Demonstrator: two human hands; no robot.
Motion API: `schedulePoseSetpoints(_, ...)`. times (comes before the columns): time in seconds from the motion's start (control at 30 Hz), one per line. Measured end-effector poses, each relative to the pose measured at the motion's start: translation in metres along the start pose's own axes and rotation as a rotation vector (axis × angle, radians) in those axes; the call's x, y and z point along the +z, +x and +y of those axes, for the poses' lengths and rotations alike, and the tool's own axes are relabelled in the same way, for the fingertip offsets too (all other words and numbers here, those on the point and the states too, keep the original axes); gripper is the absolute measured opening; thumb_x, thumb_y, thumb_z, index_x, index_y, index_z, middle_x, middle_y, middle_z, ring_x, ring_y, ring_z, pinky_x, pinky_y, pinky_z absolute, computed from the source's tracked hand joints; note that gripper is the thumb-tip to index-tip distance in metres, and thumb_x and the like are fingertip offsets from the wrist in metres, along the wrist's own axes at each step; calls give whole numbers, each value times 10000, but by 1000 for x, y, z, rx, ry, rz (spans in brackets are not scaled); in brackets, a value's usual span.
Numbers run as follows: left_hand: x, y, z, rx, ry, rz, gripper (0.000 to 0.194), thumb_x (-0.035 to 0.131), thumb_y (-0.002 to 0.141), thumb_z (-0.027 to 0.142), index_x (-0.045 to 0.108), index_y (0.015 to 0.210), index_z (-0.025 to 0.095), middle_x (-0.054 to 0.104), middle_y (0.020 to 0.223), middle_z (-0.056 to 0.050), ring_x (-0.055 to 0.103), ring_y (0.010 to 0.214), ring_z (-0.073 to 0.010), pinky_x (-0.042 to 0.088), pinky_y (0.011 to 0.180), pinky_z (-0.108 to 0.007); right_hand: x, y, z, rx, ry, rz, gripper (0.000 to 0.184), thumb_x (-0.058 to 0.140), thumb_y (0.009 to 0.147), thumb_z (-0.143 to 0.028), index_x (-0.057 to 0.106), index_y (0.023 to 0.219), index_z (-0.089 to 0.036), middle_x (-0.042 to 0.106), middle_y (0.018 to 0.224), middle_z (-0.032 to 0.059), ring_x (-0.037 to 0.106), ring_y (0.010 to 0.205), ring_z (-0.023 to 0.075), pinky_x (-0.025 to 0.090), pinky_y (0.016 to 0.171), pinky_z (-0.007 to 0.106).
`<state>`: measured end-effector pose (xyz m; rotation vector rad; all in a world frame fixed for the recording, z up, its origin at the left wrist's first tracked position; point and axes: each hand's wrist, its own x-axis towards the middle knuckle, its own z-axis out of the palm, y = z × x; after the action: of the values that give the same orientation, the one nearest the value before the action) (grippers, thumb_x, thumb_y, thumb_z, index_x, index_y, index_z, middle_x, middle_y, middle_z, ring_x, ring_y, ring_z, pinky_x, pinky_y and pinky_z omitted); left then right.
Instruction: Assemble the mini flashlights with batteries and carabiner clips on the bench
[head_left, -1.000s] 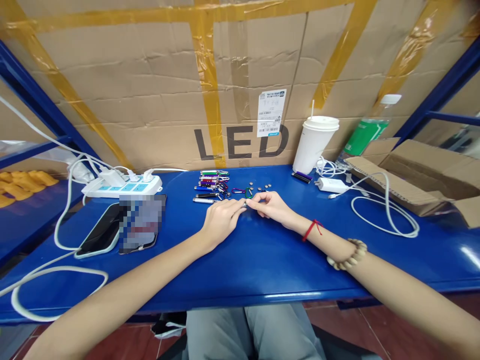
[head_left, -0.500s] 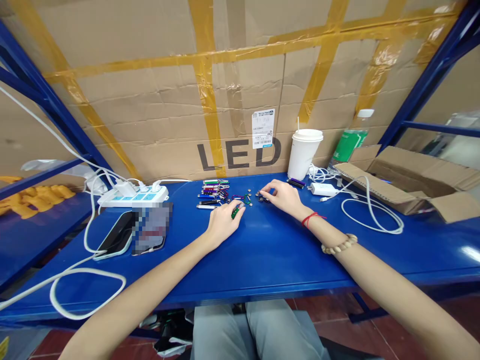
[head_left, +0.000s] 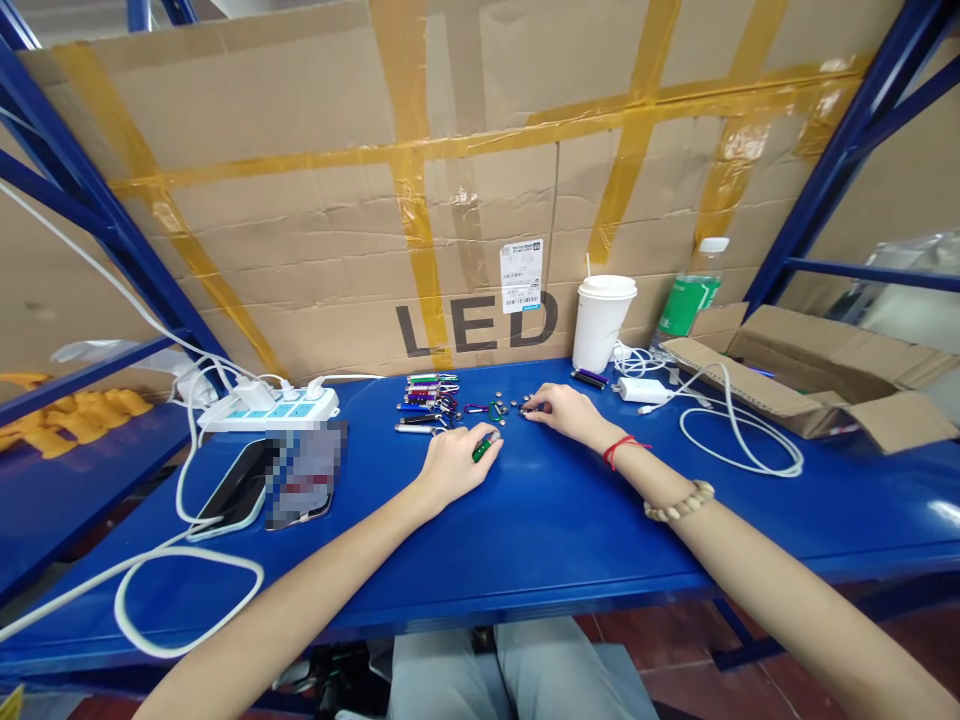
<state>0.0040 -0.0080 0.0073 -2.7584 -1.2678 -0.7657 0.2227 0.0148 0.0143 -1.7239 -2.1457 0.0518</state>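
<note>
My left hand (head_left: 459,462) is closed around a short green metal tube (head_left: 484,447), which looks like a small keychain flashlight body. Just above the table, my right hand (head_left: 566,412) has its fingertips pinched together at a small cluster of dark and silvery round pieces (head_left: 525,408), like button cells; what they grip is too small to make out. Between the hands lie a green carabiner clip (head_left: 495,411) and a blue-red carabiner clip (head_left: 475,408). Behind my left hand, several coloured keychain flashlights (head_left: 424,407) lie in a row.
On the right stand a white paper cup (head_left: 602,325), a bottle with a green label (head_left: 686,300) and an open cardboard box (head_left: 810,375). A white cable (head_left: 739,468) coils near them. A power strip (head_left: 274,410) and two phones (head_left: 236,487) lie left. Behind is a large carton (head_left: 315,240).
The view has tilted up slightly. My left hand, still around the green tube, has shifted a little right and away from the clips. My right hand stays at the small round pieces.
</note>
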Motion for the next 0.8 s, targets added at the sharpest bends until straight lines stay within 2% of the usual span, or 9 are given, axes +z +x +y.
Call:
schedulePoseSetpoints(0.17,1,-1,1,17,7,-23,286,407,875,383,624,968,222,688,760,-39,644,701,-171,439,614,-237,2,1,0,-6,-3,13,123,600,778,-275,704,832,-237,657,935,31,607,769,160,423,599,237)
schedulePoseSetpoints(0.3,1,-1,1,33,27,-30,288,403,874,384,627,962,224,683,737,-38,639,677,-172,439,603,-240,4,1,0,-54,19,14,203,570,797,-249,669,973,-259,653,942,29,607,772,152,441,622,236)
schedulePoseSetpoints(0.37,1,-1,2,43,29,-31,290,401,874,384,627,959,225,680,731,-38,637,675,-171,440,606,-240,6,1,1,-80,65,14,216,566,795,-211,666,984,-244,652,955,43,609,771,153,455,658,247)
schedulePoseSetpoints(0.47,1,-1,2,59,35,-33,289,399,874,380,628,954,223,677,727,-40,634,672,-169,443,610,-240,7,3,3,-79,148,8,190,592,770,-163,675,939,-190,668,909,64,619,742,153,473,697,257)
schedulePoseSetpoints(0.6,3,-1,1,70,41,-30,289,402,874,384,628,957,224,672,713,-36,628,665,-162,442,615,-235,6,6,8,-49,205,-6,176,645,735,-171,671,905,-137,694,815,64,634,693,138,488,664,223)
schedulePoseSetpoints(0.8,3,-1,1,71,30,-30,280,408,872,380,631,953,230,672,718,-36,625,665,-167,440,616,-243,3,6,11,-28,237,1,92,690,695,-212,682,756,-144,699,726,42,636,650,132,481,628,208)
